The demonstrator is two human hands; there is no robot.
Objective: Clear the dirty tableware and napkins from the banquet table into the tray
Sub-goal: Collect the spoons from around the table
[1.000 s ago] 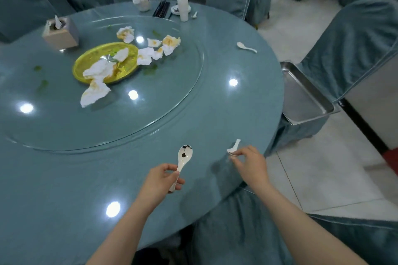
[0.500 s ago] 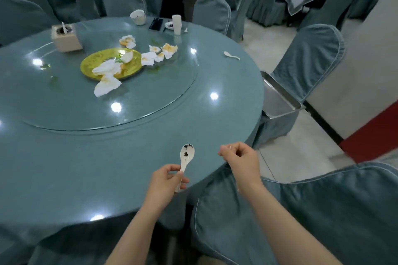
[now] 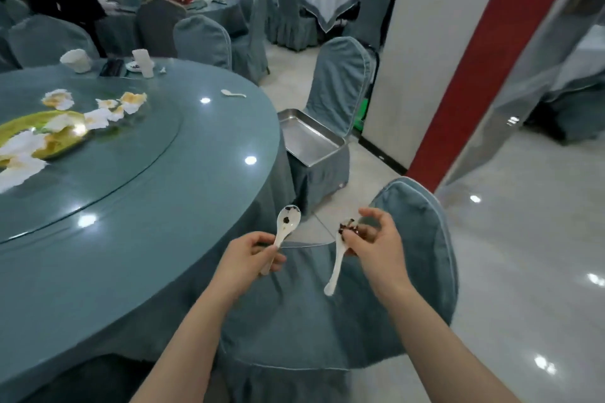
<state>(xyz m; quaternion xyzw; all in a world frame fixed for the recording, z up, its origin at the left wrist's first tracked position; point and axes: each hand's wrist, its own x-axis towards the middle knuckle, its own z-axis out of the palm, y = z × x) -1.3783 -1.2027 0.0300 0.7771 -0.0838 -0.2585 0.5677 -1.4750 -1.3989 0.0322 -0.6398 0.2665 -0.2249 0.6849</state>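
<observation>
Risk, right spoon: the right hand [image 3: 373,245] pinches the soiled spoon [image 3: 337,258] only at its bowl, handle hanging down; it may slip or swing out on the way to the tray.
Risk, left spoon: residue could drip onto the chair [image 3: 327,311] below both hands.
Left hand [image 3: 248,258]: fingers curled round the handle of the white spoon [image 3: 284,226], bowl up.
Tray [image 3: 311,144]: ahead of both hands, on a chair seat.
Table [image 3: 131,206]: left of the hands; napkins [image 3: 98,116], yellow plate [image 3: 49,137], another spoon [image 3: 232,93] remain.
</observation>
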